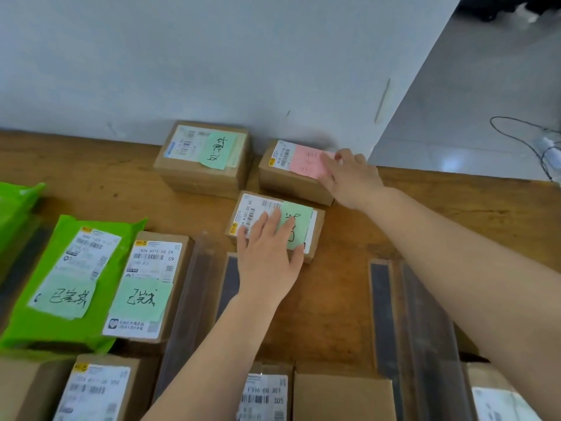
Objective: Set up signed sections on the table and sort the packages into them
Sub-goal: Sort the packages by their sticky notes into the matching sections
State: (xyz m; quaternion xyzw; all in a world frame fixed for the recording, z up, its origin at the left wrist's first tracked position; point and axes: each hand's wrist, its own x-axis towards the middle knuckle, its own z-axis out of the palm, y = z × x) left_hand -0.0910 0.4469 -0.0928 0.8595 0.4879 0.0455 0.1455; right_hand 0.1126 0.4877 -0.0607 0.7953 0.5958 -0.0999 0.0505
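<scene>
Boxes at the back: a brown box (202, 161) with a green note is placed against the wall (212, 56); just beside it, on the right, a second brown box (296, 174) carries a pink note (306, 162).
Middle box: a smaller box (274, 226) with a white label and a green note (296, 227) is set just in front of the pink-note box.
Left hand (268, 253): it is laid flat on the middle box, fingers straight and spread, nothing is gripped.
Right hand (349, 174): it is stretched to the pink-note box; the fingers are bent over the right end of the pink note and the box edge. Whether the note is pinched cannot be told.
Sorted group on the left: a green bag (69, 287) and a box (151, 284) beside it, each marked with a green handwritten note.
Near edge: more boxes with barcode labels are seen, cut by the frame.
Dividers: clear plastic strips (425, 323) are laid on the bench between the groups.
Bench (343, 299): brown wood, pushed against the pale wall.
Room: grey floor on the right, with a black cable (522, 135) on it.
</scene>
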